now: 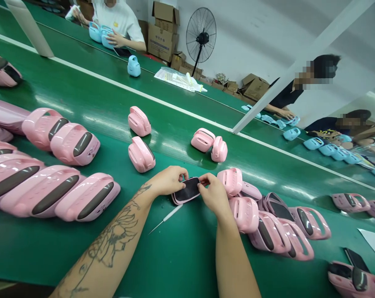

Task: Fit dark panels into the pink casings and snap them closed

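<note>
Tattooed left forearm (109, 244) in foreground; left hand (167, 181) and right hand (213, 194), grips closed, pinch a dark pink-rimmed panel (187, 190); a pick (166, 218) lies at seven o'clock.

A green tabletop (91, 256) ran diagonally across the view, its surface glossy under the lights. Pink plastic cases (140, 154) with dark oval panels lay on it, packed in rows at the left and heaped at the right, with a few set singly or in a pair mid-belt. A slim white-handled pick (168, 216) lay flat near the middle. Beyond a white rail (144, 99) stretched a second green tabletop (82, 54), carrying pale blue cases (134, 66) and a clear plastic bag (177, 79) of white parts.
</note>
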A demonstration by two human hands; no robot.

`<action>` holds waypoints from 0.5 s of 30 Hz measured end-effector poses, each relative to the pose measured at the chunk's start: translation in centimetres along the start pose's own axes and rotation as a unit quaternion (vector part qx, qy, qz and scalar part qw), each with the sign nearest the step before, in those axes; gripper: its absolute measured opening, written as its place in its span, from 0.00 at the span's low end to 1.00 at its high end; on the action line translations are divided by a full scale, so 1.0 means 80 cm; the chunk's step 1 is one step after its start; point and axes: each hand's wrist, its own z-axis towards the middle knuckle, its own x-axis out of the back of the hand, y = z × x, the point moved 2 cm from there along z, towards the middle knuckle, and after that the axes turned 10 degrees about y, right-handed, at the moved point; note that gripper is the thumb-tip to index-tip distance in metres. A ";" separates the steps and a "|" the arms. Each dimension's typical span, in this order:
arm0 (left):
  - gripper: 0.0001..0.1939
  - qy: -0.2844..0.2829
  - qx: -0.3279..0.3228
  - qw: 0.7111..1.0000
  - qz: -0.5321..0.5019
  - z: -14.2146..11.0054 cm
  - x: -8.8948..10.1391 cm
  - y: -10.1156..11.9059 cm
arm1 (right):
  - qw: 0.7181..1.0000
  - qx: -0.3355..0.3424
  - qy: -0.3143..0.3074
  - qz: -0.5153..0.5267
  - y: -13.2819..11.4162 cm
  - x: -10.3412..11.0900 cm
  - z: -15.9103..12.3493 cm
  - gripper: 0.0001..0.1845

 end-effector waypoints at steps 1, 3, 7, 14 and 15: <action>0.07 -0.001 0.000 1.000 -0.019 0.000 0.001 0.002 | 1.000 -0.011 -0.003 0.021 0.000 0.002 0.001 0.06; 0.08 0.000 -0.001 0.998 -0.061 -0.001 0.002 0.005 | 0.997 -0.040 -0.004 0.070 0.000 0.007 0.003 0.08; 0.16 0.060 -0.007 0.989 -0.135 -0.001 0.005 0.017 | 0.976 -0.098 0.003 0.197 -0.001 0.010 0.009 0.22; 0.30 0.131 -0.018 0.974 -0.185 0.041 -0.015 0.042 | 0.903 -0.106 -0.064 0.411 -0.017 0.001 0.005 0.29; 0.31 0.129 -0.018 0.974 -0.184 0.057 -0.019 0.044 | 0.894 -0.099 -0.062 0.432 -0.018 -0.001 0.005 0.33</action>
